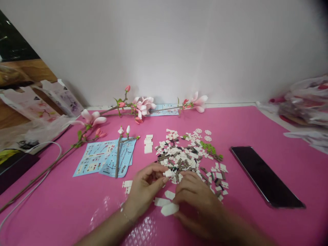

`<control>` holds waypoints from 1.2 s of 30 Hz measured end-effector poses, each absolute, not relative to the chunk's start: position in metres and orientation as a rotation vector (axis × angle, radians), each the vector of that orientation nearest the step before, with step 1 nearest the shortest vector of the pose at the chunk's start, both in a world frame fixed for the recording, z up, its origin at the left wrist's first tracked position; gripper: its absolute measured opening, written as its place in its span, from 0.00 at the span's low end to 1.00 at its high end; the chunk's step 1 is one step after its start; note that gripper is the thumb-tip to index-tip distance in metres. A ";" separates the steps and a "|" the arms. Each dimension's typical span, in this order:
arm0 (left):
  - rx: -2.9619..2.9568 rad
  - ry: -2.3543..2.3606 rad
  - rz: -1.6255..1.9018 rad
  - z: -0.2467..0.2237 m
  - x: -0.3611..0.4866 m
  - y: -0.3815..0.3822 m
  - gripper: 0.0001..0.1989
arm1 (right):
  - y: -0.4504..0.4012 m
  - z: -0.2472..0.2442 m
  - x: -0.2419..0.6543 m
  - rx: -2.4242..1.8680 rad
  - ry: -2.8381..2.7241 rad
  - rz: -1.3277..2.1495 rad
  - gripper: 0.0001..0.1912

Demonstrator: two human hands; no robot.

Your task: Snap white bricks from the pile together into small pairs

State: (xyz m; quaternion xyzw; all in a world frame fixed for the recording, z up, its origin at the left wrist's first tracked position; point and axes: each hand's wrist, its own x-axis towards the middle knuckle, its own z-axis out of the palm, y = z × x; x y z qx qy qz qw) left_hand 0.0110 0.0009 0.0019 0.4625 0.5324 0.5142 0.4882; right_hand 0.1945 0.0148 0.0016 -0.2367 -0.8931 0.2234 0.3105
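My left hand (147,188) pinches a small white building brick (168,173) between thumb and fingertips, just in front of a loose heap of building pieces (184,157). My right hand (196,194) is beside it, fingers curled, with the end of a white petal-shaped piece (169,209) between thumb and forefinger. Close by on the pink table are a flat white piece (161,202) and another white piece (169,194), partly behind the right fingers. The heap mixes white, brown, green and dark pieces.
Blue instruction sheets (89,157) lie left, with a brick-built branch (118,157) on top. White bricks (148,144) sit beyond my left hand. A phone (265,176) lies right. Pink magnolia stems (143,107) run along the back; a white cable (55,164) curls left.
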 end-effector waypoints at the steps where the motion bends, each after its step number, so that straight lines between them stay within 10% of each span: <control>1: 1.194 1.282 1.248 0.002 0.011 0.000 0.06 | 0.016 0.003 0.195 -0.617 -2.283 0.571 0.05; 36: 1.067 1.154 1.042 0.001 0.015 -0.009 0.09 | 0.030 -0.001 0.203 -0.716 -2.120 0.424 0.04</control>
